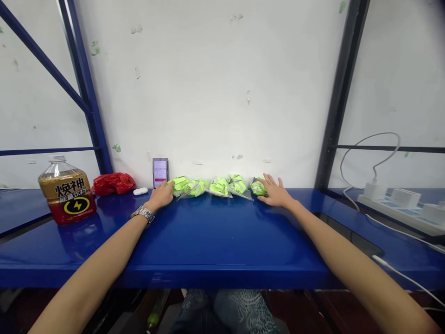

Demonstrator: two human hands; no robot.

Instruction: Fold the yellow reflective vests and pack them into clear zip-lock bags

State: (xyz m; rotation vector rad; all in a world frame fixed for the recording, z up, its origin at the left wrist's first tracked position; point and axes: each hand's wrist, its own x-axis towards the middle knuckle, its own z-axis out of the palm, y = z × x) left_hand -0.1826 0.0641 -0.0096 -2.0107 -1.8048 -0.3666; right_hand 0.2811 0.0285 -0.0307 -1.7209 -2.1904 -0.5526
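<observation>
Along the back of the blue table (222,241), by the wall (215,93), I see a row of clear bags of yellow-green cloth (219,186). Right hand (275,192) has its fingers spread at the right-end bag (257,187). Left hand (161,195), watch (143,213) on its wrist, is at the left-end bag (179,185); I can't tell if it's pinching. Phone (160,173) stands just behind that hand; white case (140,191), red bag (114,183) and bottle (68,192) sit further left

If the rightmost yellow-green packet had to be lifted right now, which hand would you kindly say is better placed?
Probably the right hand: it is right at the rightmost packet, fingers spread, while the left hand is over by the leftmost packet, at the opposite end.
</observation>
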